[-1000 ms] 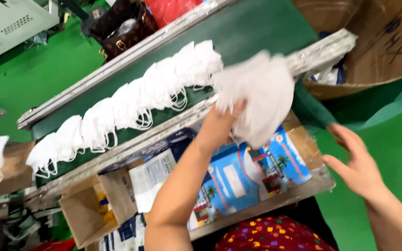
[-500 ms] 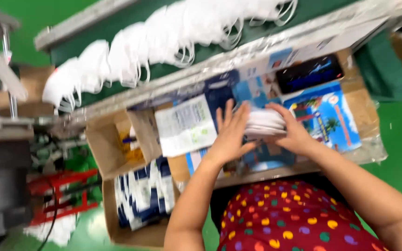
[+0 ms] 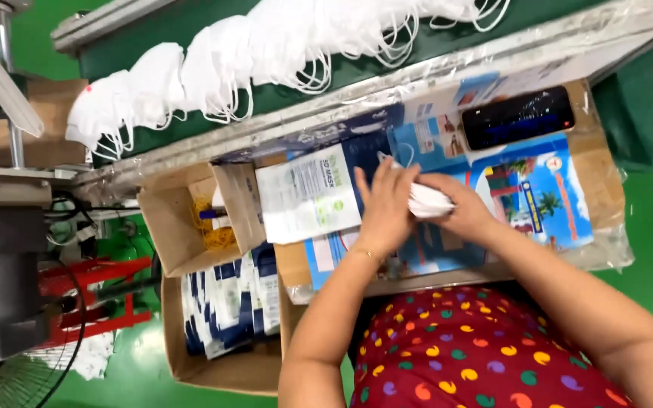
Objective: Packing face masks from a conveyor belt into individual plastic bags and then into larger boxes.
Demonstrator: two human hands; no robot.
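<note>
Both of my hands press a small stack of folded white face masks (image 3: 426, 202) between them over the work surface. My left hand (image 3: 384, 208) lies flat against the stack's left side, and my right hand (image 3: 459, 211) cups its right side. A white and blue mask pouch (image 3: 307, 193) lies just left of my left hand. Beyond my hands, a row of several white masks (image 3: 266, 53) with ear loops rests on the green conveyor belt (image 3: 357, 79).
A black phone (image 3: 518, 118) lies on the blue printed board (image 3: 546, 204) at the right. An open cardboard box (image 3: 174, 227) holds small yellow items. A lower carton (image 3: 221, 370) is filled with blue and white pouches. Grey machinery (image 3: 1, 249) stands at the left.
My left hand carried the masks from the belt down to the work surface, and my right hand joined it. Both hands now squeeze the stack tighter than half a second ago.
</note>
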